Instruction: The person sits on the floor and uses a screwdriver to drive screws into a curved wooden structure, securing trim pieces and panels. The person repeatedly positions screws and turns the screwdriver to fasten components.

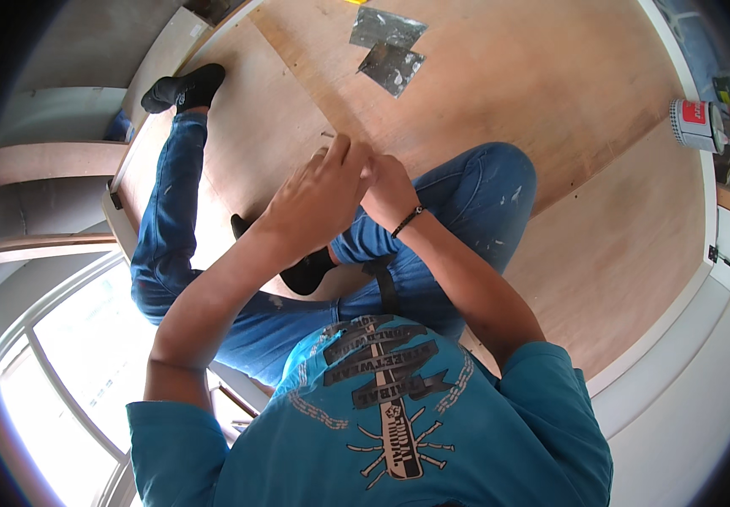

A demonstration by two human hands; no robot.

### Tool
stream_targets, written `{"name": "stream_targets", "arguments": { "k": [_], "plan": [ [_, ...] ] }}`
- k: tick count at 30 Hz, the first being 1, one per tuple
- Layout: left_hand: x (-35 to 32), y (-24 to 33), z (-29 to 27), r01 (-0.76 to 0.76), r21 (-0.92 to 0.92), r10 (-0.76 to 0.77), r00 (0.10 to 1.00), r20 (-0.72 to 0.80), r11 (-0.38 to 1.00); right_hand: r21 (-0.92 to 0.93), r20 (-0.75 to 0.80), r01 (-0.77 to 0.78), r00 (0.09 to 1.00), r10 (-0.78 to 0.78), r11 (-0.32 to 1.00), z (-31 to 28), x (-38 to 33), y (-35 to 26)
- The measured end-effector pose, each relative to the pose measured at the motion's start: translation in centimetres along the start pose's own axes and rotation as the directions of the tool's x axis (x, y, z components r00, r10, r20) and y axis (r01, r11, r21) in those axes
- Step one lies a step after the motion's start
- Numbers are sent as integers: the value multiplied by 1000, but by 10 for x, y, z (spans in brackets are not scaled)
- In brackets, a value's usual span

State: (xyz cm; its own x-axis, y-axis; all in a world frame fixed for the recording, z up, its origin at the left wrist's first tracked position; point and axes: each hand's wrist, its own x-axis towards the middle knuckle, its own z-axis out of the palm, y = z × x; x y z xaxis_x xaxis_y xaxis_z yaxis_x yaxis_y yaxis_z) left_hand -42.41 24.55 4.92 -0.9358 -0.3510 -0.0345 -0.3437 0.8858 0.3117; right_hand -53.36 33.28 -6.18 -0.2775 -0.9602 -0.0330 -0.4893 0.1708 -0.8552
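Head view: hands [318,196] meet, overlapping, so I cannot tell whether they grip anything.

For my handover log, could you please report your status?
Left grip and right grip together, anything between hidden. Small thin item near left grip, hold unclear. Metal plates ahead, not in the way.
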Motion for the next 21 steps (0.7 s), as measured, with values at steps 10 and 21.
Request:
{"name": "stream_targets", "arguments": {
  "k": [10,21],
  "plan": [
    [-11,-8,-11,88,263,-151,962,227,961,133,-57,68,997,-61,989,-8,5,-12],
    [-17,-1,1,184,171,-194,980,44,968,228,63,117,989,-134,967,-22,13,-8]
  ]
}}
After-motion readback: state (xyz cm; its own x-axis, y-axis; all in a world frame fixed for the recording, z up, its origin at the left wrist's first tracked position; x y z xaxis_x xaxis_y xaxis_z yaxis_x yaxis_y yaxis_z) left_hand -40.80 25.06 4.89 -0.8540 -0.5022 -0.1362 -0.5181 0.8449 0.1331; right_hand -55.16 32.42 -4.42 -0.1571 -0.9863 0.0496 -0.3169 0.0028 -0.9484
